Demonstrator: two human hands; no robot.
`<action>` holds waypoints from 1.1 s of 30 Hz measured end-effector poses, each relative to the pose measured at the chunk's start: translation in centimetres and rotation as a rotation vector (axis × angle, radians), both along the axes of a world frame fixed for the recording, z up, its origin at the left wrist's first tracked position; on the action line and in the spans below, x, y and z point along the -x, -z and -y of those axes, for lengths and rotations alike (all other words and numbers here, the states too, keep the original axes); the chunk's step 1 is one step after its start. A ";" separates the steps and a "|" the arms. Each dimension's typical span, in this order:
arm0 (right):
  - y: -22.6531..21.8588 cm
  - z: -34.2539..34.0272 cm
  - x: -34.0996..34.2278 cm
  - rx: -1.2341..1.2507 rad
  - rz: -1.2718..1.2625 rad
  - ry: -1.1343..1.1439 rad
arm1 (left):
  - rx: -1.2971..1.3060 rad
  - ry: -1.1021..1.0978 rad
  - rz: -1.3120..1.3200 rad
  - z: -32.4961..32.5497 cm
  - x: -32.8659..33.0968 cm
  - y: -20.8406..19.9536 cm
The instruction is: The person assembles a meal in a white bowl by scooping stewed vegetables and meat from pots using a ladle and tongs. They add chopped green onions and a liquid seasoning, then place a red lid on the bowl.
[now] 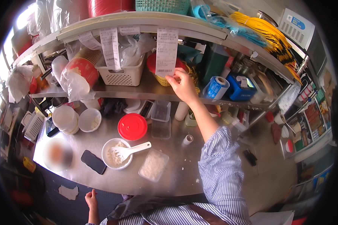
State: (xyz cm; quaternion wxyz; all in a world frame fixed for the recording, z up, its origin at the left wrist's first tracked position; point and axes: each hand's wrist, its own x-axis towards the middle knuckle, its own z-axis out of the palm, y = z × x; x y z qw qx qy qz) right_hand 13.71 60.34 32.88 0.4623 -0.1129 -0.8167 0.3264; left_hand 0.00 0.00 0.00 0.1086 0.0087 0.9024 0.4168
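My right hand (pixel 183 85) reaches up to the shelf and pinches the lower end of a long printed paper receipt (pixel 166 50), which hangs from the shelf's upper edge. My left hand (pixel 91 198) is low, off the table's front edge, its fingers curled with nothing seen in them. On the table, a white bowl (pixel 106 145) holds cooked rice and a white rice paddle (pixel 133 149) resting across its rim. Beside it lies a clear plastic box of rice (pixel 153 165). A black phone (pixel 94 162) is left of the bowl, and a red round lid (pixel 132 126) lies behind it.
More receipts (pixel 109 47) hang from the shelf edge near a white basket (pixel 121 76). The shelf also holds stacked paper tubs (pixel 83 69), a blue label roll (pixel 216 87) and a blue device (pixel 241 88). Empty clear containers (pixel 161 123) and white tubs (pixel 64 117) stand on the steel table (pixel 184 174).
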 end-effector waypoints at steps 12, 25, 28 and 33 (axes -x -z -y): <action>0.6 -0.9 0.4 -0.022 -0.014 0.001 | -0.036 0.000 -0.030 0.6 -1.6 -0.5; -0.4 -1.0 2.5 0.598 -0.113 -0.485 | 0.077 -0.022 -0.065 3.5 -4.0 -0.9; -0.6 -2.4 1.6 0.694 -0.212 -0.561 | 0.085 -0.048 -0.061 2.3 -2.9 -2.9; -0.9 -4.3 0.8 0.649 -0.262 -0.612 | -0.097 -0.273 0.110 5.4 -0.6 -2.9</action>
